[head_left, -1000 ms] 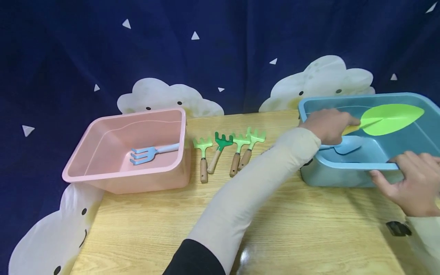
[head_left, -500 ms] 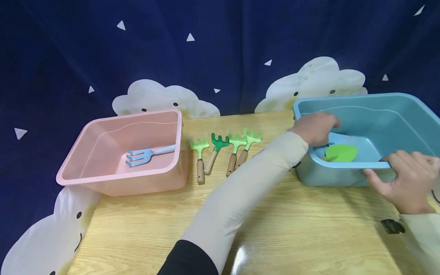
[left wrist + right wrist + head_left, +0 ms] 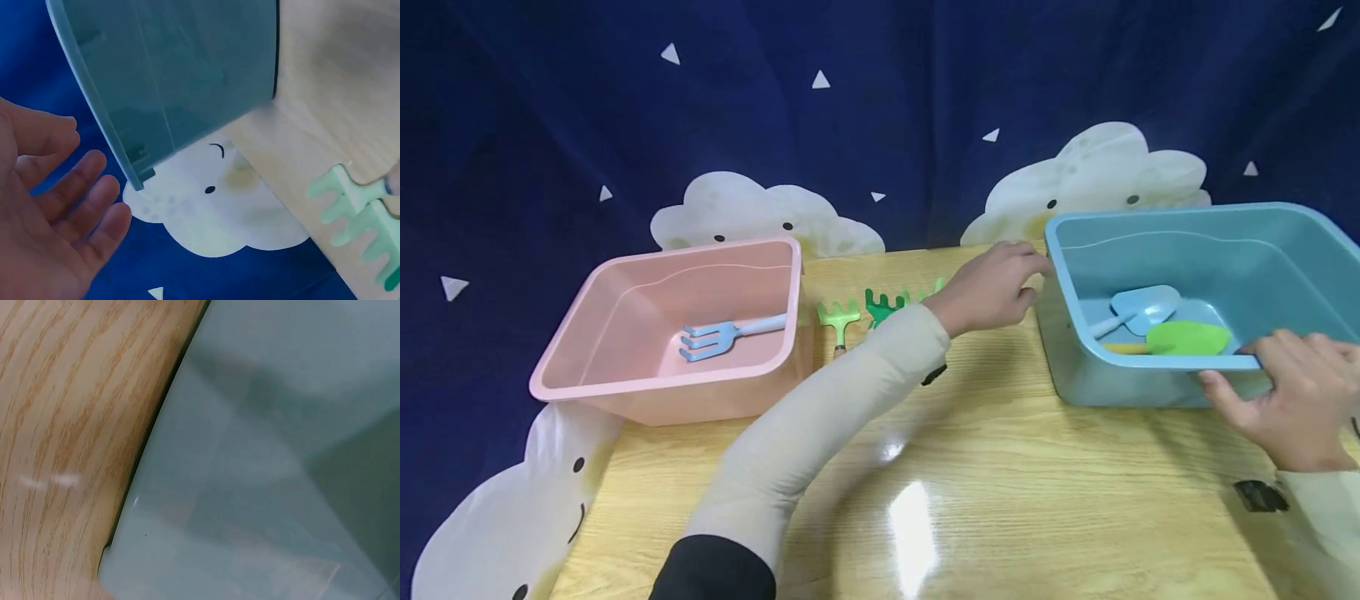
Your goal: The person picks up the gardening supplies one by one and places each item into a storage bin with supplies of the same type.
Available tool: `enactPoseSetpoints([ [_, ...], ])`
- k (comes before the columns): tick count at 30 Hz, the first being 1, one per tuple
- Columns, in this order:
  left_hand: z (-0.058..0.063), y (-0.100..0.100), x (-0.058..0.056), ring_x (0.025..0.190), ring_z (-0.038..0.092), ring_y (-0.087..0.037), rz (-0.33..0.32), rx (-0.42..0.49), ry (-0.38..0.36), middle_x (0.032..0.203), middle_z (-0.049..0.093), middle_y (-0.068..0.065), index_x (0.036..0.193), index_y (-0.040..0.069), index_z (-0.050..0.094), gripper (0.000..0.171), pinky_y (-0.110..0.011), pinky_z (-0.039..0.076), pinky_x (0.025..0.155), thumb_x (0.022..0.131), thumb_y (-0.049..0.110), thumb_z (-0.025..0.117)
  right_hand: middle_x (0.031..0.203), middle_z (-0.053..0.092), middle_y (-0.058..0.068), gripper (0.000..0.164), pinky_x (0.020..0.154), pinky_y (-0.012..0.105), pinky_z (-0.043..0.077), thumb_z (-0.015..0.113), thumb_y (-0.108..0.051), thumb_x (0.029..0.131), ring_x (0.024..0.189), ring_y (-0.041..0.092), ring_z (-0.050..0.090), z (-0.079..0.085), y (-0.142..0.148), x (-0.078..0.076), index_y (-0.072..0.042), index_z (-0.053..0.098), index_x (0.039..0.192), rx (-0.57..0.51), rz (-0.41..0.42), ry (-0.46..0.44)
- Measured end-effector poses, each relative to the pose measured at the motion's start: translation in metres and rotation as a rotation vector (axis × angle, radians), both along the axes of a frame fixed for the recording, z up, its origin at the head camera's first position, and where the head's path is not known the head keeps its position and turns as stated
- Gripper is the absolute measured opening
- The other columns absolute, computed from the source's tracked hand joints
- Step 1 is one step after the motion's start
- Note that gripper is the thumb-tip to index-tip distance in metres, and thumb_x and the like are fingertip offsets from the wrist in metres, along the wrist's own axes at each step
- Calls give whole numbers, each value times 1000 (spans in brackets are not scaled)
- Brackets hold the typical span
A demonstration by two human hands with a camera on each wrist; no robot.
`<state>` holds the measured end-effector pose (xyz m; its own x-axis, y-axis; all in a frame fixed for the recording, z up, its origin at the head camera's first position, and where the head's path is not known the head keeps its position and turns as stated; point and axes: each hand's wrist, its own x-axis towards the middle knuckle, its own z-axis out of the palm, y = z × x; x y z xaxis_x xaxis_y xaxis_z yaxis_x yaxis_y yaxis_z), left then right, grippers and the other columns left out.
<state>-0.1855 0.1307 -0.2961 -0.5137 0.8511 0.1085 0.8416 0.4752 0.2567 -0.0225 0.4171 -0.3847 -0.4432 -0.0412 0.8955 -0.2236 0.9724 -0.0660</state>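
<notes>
- The head view looks forward and down from above the near side of the table [image 3: 1000, 517]; it is the farthest, including the pink tub [image 3: 722, 397] and most of the blue tub [image 3: 1120, 386].
- The left wrist view faces the blue tub's outside closely, with the left hand [image 3: 53, 219] at its edge; the cloud [image 3: 197, 222] appears upside down.
- The right wrist view is nearest, on the blue tub's wall.
- Head and left wrist views share the rakes [image 3: 354, 192].

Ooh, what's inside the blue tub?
The tub holds a blue shovel and a green shovel. Its near wall and the right hand cover part of the inside, so anything hidden there can't be seen.
</notes>
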Motion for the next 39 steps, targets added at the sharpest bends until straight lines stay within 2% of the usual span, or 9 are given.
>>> enactPoseSetpoints([
  [5, -10, -26, 19, 125, 55, -19, -54, -17, 73, 131, 63, 0, 132, 17, 62, 39, -29, 46, 103, 95, 10, 50, 54, 47, 25, 89, 55, 52, 20, 42, -76, 84, 49, 44, 35, 0, 7, 3, 10, 55, 65, 28, 19, -60],
  [9, -18, -38, 28, 125, 55, -19, -76, -52, 119, 131, 62, 0, 133, 18, 61, 40, -30, 47, 101, 95, 13, 52, 54, 49, 25, 88, 53, 50, 21, 42, -75, 85, 49, 44, 36, -2, 8, 1, 9, 54, 65, 28, 31, -75],
  [18, -20, -56, 36, 122, 56, -20, -101, -87, 156, 136, 57, -2, 134, 16, 59, 40, -29, 47, 100, 95, 13, 53, 53, 48, 23, 89, 48, 46, 20, 39, -75, 87, 44, 40, 34, 0, 13, 5, 10, 54, 66, 96, 24, -125],
  [24, -21, -78, 41, 121, 56, -20, -110, -77, 179, 138, 56, -3, 133, 15, 58, 39, -30, 50, 93, 95, 12, 53, 52, 47, 22, 89, 48, 43, 19, 40, -75, 87, 43, 39, 34, 1, 11, 2, 10, 54, 65, 91, 38, -112],
  [28, -22, -98, 45, 122, 57, -19, -94, -55, 186, 139, 55, -3, 132, 16, 58, 39, -31, 50, 93, 94, 13, 55, 55, 47, 23, 89, 50, 47, 20, 40, -75, 86, 47, 42, 35, -3, 10, 2, 11, 54, 67, 81, 25, -120],
  [32, -19, -126, 52, 126, 56, -21, -91, 1, 198, 140, 55, -4, 131, 16, 59, 37, -34, 49, 99, 93, 13, 56, 58, 48, 25, 90, 53, 51, 22, 38, -77, 86, 51, 45, 37, -6, 10, 3, 11, 53, 70, 78, -3, -159],
  [35, -14, -152, 57, 128, 55, -22, -85, 92, 215, 138, 56, -6, 127, 14, 61, 36, -37, 46, 105, 91, 10, 57, 59, 47, 26, 91, 55, 53, 24, 36, -76, 87, 53, 45, 38, -6, 10, 4, 12, 52, 72, 103, -8, -197],
  [37, -10, -170, 57, 127, 56, -24, -52, 166, 236, 137, 57, -8, 126, 13, 61, 36, -40, 45, 107, 90, 8, 59, 59, 46, 26, 90, 57, 54, 23, 38, -75, 88, 53, 46, 36, -6, 10, 3, 13, 53, 72, 72, 29, -171],
  [39, -4, -190, 56, 126, 56, -25, 12, 241, 240, 137, 57, -9, 126, 12, 62, 35, -41, 44, 107, 91, 9, 60, 58, 45, 26, 90, 58, 53, 21, 41, -74, 88, 53, 46, 34, -6, 9, 1, 13, 53, 71, 34, 70, -127],
])
